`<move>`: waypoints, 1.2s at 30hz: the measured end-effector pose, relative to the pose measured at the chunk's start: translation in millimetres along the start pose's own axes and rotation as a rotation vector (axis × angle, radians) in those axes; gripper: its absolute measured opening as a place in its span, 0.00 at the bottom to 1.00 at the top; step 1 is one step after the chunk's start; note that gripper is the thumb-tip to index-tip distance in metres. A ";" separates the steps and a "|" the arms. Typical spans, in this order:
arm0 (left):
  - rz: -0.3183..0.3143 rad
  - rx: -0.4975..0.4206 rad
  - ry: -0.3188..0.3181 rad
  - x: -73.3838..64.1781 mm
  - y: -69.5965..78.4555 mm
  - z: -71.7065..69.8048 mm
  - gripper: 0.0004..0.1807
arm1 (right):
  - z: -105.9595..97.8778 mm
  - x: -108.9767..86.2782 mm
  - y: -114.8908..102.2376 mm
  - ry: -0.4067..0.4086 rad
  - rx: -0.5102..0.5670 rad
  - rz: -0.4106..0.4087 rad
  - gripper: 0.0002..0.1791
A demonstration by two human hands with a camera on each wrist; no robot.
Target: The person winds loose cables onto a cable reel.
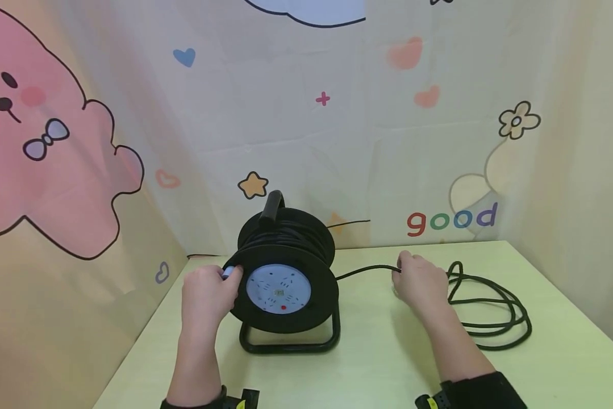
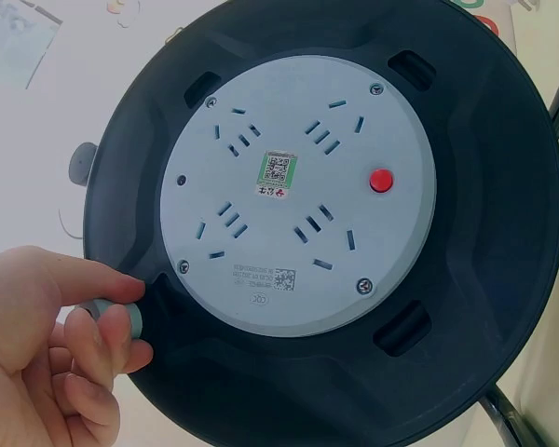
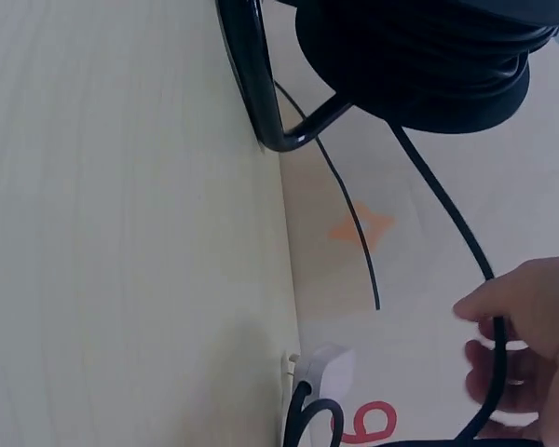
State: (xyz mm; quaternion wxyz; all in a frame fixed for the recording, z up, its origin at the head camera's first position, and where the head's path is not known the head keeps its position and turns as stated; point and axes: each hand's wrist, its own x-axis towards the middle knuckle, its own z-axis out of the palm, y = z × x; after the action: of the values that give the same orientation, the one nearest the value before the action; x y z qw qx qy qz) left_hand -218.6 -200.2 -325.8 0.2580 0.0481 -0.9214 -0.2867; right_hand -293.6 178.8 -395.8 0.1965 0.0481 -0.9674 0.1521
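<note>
A black cable reel (image 1: pixel 286 257) stands on its tubular frame in the middle of the table. Its round pale socket panel (image 2: pixel 298 223) bears slots and a red button (image 2: pixel 381 180). At the flange's left edge, my left hand (image 1: pixel 209 295) pinches the small grey-blue crank knob (image 2: pixel 123 318) between thumb and fingers. From the reel's right side runs a black cable (image 1: pixel 365 268), held in the curled fingers of my right hand (image 1: pixel 422 281). Part of the cable behind that hand is hidden in the head view.
Loose cable loops (image 1: pixel 485 326) lie on the table (image 1: pixel 378 363) at the right. A white plug (image 3: pixel 330 371) appears in the right wrist view, near the table's edge. Behind the table hangs a printed curtain (image 1: pixel 296 130). The reel's carrying handle (image 1: pixel 271 209) sticks up.
</note>
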 end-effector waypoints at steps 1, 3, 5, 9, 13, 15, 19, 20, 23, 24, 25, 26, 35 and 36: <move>-0.004 -0.004 -0.003 -0.1 0.2 0.0 0.26 | -0.5 -0.5 3.4 -0.017 -0.022 0.016 0.08; -0.011 -0.009 -0.008 -0.2 0.5 0.0 0.25 | -3.6 -2.1 9.3 -0.070 -0.046 0.042 0.07; -0.017 -0.014 -0.013 -0.4 0.7 0.0 0.25 | -6.7 -3.9 16.5 -0.126 -0.052 0.054 0.05; -0.020 -0.017 -0.023 -0.6 0.3 0.2 0.25 | -15.3 -7.6 34.4 -0.195 -0.023 0.079 0.08; -0.019 -0.016 -0.028 -0.6 -1.0 0.6 0.25 | -21.9 -9.7 57.1 -0.156 -0.021 0.153 0.25; -0.024 -0.015 -0.034 -0.7 -2.1 0.8 0.25 | -24.1 -10.0 66.2 -0.131 -0.040 0.187 0.40; -0.037 -0.016 -0.044 -1.1 -4.2 0.3 0.25 | -24.0 -7.4 72.3 -0.071 -0.099 0.150 0.39; -0.040 -0.016 -0.044 -1.4 -4.4 0.0 0.25 | -24.1 -6.5 71.6 -0.050 -0.108 0.120 0.34; -0.041 -0.020 -0.040 -1.9 -4.2 -0.5 0.25 | -25.3 -4.2 67.6 -0.024 -0.090 0.064 0.15; -0.041 -0.021 -0.039 -2.0 -4.0 -0.5 0.25 | -26.3 -4.0 66.7 -0.029 -0.079 0.064 0.12; -0.043 -0.024 -0.039 -2.1 -3.9 -0.4 0.25 | -27.5 -4.2 66.0 -0.036 -0.065 0.069 0.11; -0.046 -0.025 -0.040 -2.2 -3.7 -0.4 0.25 | -29.0 -4.7 65.3 -0.053 -0.055 0.084 0.11; -0.046 -0.021 -0.053 -0.8 -3.2 -0.2 0.26 | -36.3 -16.9 65.3 -0.135 -0.162 0.146 0.43; -0.047 -0.021 -0.054 -0.7 -3.1 -0.3 0.26 | -36.2 -17.4 65.2 -0.136 -0.173 0.142 0.44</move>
State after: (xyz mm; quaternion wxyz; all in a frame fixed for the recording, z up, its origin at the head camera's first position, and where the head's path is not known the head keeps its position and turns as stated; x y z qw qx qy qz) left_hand -218.0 -202.8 -327.6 0.2270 0.0591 -0.9235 -0.3036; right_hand -274.4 252.5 -388.9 0.1223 -0.0275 -0.9890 0.0782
